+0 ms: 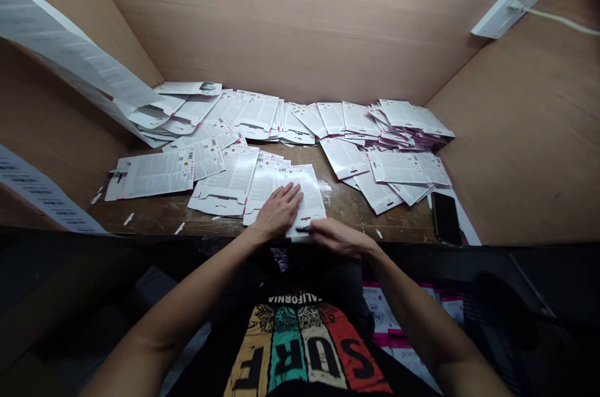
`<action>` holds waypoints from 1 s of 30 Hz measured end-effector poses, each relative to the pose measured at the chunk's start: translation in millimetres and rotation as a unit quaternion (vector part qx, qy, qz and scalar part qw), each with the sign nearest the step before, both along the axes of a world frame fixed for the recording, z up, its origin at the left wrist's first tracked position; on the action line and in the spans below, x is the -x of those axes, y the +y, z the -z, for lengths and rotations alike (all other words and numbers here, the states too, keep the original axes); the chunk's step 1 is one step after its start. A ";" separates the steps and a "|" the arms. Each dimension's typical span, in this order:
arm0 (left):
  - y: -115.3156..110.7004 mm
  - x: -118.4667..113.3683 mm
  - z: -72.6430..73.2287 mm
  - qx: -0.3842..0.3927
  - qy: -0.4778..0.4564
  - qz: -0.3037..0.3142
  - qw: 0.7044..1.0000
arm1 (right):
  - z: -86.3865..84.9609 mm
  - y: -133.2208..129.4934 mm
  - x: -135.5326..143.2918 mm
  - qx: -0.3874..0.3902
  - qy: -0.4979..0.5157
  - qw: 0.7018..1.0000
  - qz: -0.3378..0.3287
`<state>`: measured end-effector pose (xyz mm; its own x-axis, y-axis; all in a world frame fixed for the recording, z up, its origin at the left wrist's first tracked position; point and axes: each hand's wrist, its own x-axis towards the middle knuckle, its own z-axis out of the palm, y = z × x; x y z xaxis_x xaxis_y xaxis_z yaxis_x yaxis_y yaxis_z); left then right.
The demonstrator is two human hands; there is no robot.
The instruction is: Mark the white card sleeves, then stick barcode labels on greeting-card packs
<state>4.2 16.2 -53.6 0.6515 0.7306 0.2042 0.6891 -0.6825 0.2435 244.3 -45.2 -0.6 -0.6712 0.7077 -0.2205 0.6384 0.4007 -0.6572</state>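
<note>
A white printed cardboard packet [309,194] lies at the table's front edge, overlapping other packets to its left. My left hand [280,212] presses on it with the fingers stretched out nearly flat. At the packet's near edge, my right hand [340,237] is closed around a thin dark tool [303,230] whose tip points left; its kind cannot be made out. The tool lies over the packet's near end, close to the hang hole. Directly left of my left hand lie more packets [225,178], one with its flap end towards me.
Piles of similar packets [398,115] line the back and right of the wooden table [145,216]. A phone [446,217] lies at the front right. Small white paper cut-outs [179,228] dot the front edge. Wooden panels [290,22] enclose three sides; paper sheets [70,53] hang at left.
</note>
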 end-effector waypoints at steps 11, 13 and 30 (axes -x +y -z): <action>-36.7 15.0 -22.0 0.056 0.042 0.117 0.991 | 21.9 -11.4 -11.8 -0.141 -0.026 0.987 0.070; -36.7 13.9 -18.7 0.066 0.025 0.102 0.992 | 28.1 -8.9 -10.3 -0.130 -0.005 0.986 0.100; -82.3 27.0 8.1 -0.056 -0.044 0.126 0.990 | 32.9 -21.6 9.3 0.107 0.223 0.868 0.430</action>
